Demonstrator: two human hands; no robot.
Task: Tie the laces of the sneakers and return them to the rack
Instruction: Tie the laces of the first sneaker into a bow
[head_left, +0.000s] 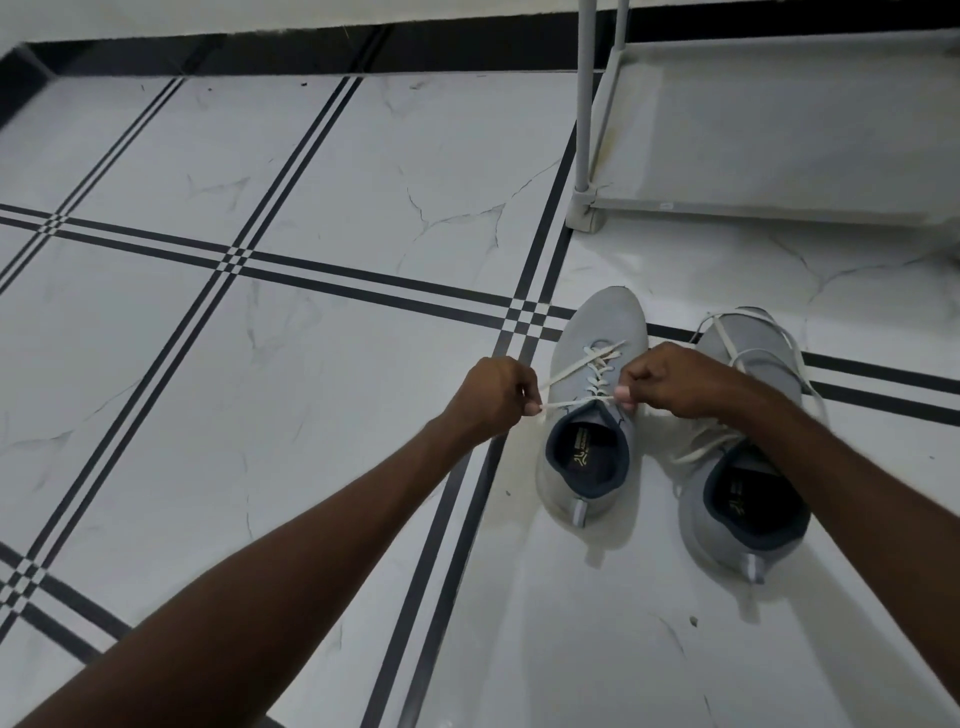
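Two grey sneakers with dark blue linings stand side by side on the tiled floor, toes pointing away from me. My left hand (493, 392) and my right hand (670, 382) each pinch one end of the white lace (597, 364) of the left sneaker (597, 332), pulling the ends apart over its tongue. The right sneaker (748, 499) sits beside it, partly hidden by my right forearm. Its loose white laces (727, 325) trail over its toe and sides.
A grey shoe rack (779, 135) stands at the upper right, its leg (586, 208) on the floor just beyond the sneakers and its lowest shelf bare. White marble-pattern tiles with black stripes spread to the left. A dark skirting runs along the far wall.
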